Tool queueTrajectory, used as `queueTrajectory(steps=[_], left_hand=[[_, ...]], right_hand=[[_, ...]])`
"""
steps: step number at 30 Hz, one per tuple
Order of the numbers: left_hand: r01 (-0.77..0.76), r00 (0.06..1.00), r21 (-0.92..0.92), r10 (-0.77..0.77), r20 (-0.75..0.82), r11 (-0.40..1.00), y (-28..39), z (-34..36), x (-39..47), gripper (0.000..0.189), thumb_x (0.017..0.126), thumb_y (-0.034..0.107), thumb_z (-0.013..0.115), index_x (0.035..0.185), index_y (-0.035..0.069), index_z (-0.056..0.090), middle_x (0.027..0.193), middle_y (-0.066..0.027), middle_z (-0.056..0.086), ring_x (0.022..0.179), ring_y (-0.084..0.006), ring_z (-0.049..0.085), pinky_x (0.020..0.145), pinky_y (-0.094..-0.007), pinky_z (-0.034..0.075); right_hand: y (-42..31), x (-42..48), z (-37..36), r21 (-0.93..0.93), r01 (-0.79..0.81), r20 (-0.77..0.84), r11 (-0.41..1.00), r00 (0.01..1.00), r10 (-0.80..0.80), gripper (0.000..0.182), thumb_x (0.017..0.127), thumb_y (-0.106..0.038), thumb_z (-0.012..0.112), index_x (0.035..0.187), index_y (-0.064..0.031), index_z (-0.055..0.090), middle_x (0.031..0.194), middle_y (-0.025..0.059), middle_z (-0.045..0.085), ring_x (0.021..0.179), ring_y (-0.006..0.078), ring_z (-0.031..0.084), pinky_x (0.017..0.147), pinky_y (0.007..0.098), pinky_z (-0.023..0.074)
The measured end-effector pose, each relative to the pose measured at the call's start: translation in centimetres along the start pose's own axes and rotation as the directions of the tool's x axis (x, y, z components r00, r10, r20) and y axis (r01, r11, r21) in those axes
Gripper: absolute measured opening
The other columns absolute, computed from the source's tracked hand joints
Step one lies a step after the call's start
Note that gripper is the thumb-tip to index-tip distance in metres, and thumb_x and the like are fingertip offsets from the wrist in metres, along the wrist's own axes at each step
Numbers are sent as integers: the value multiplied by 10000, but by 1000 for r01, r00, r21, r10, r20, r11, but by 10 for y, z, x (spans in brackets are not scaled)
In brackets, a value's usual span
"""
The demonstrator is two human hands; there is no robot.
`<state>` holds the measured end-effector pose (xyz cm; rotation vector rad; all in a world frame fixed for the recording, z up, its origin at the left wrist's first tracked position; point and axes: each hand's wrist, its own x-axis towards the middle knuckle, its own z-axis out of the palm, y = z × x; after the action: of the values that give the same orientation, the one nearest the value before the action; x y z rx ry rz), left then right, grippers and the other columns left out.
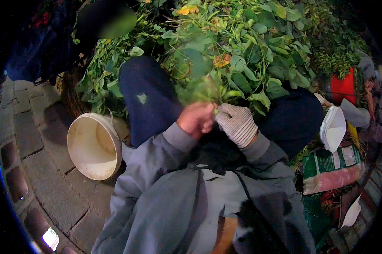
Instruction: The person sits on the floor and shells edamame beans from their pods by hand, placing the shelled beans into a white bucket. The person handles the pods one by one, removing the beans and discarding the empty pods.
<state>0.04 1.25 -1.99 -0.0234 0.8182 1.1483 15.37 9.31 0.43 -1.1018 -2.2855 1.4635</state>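
Observation:
My left hand (198, 120), bare and somewhat blurred, is closed around a stem of a leafy bean plant (206, 90) in front of my lap. Close beside it on the right, my right hand (237, 123) wears a striped knit glove; its thumb and fingers pinch a small green piece, probably a pod or stem. Beyond both hands lies a large heap of bean plants (241, 60) with green pods, leaves and a few yellowed leaves. The heap reaches between and over my knees.
An empty white plastic bucket (94, 147) lies tipped on the brick paving (48, 177) at left. At right are a white plastic tub (333, 130), a green and pink printed sack (333, 170) and a red object (343, 87). Another person's sleeve (356, 114) shows there.

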Motion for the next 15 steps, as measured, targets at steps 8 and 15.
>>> queueTrajectory(steps=[8,15], left_hand=[[32,999,-23,-31,36,999,4,4,-2,242,875,217,599,1002,19,544,580,21,378,500,-108,381,434,-247,308],[42,996,-55,-37,86,998,3,4,-3,240,866,212,605,997,21,545,574,19,377,505,-111,385,458,-261,330]], right_hand=[[6,-1,-7,167,-19,179,986,984,-12,90,774,-123,564,729,-46,566,697,130,553,639,293,577,567,379,468],[5,-5,-5,583,-100,201,806,979,-24,130,800,-122,529,779,-4,578,527,42,509,376,114,440,344,237,340]])
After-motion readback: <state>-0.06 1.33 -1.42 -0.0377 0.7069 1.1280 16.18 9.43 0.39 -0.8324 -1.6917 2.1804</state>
